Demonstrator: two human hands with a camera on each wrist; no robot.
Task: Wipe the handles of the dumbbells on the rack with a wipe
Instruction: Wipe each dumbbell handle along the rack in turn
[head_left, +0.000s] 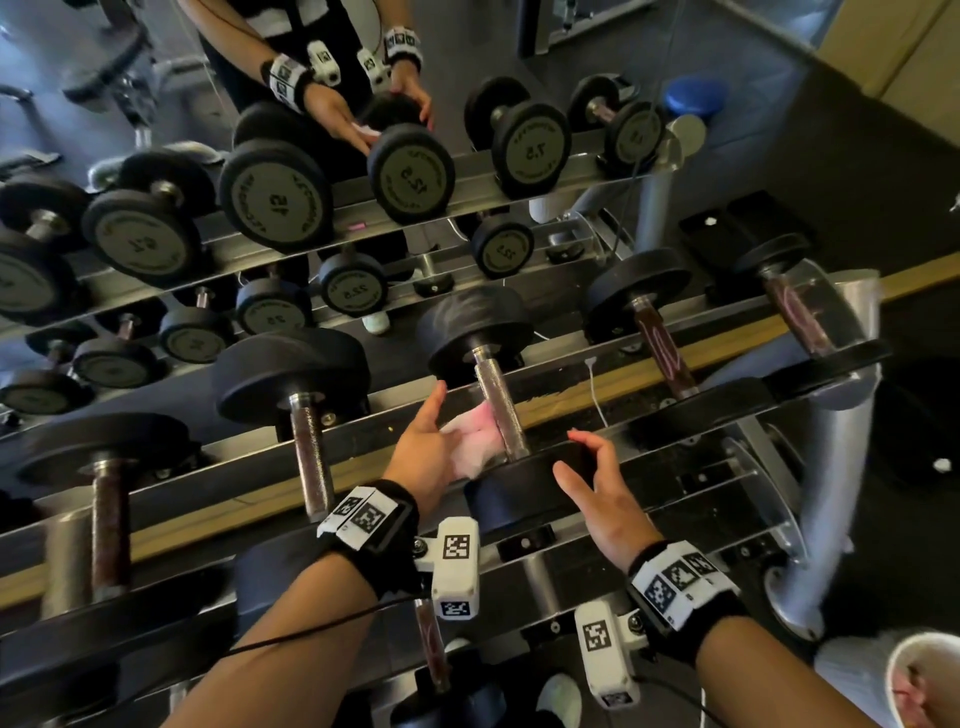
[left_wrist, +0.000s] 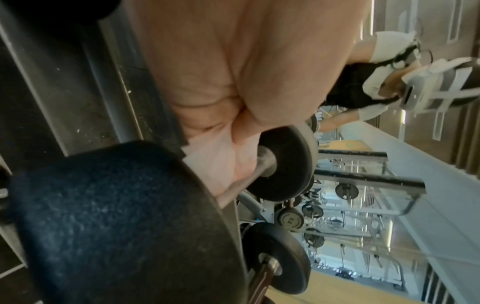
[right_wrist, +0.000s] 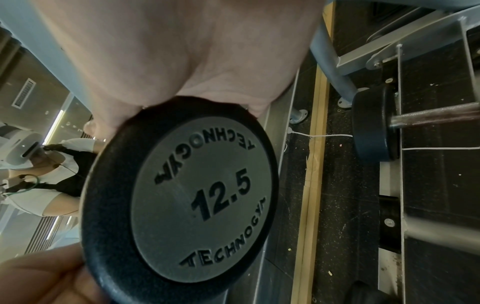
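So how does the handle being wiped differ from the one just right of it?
The wiped handle looks bright silver; the right handle looks dark reddish-brown. The wipe, held by the left hand, touches the first; nothing touches the second. Both lie across the rack between black heads.

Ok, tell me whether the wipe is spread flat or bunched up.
Bunched up. The wipe sits crumpled between the left hand and the dumbbell handle, folds visible.
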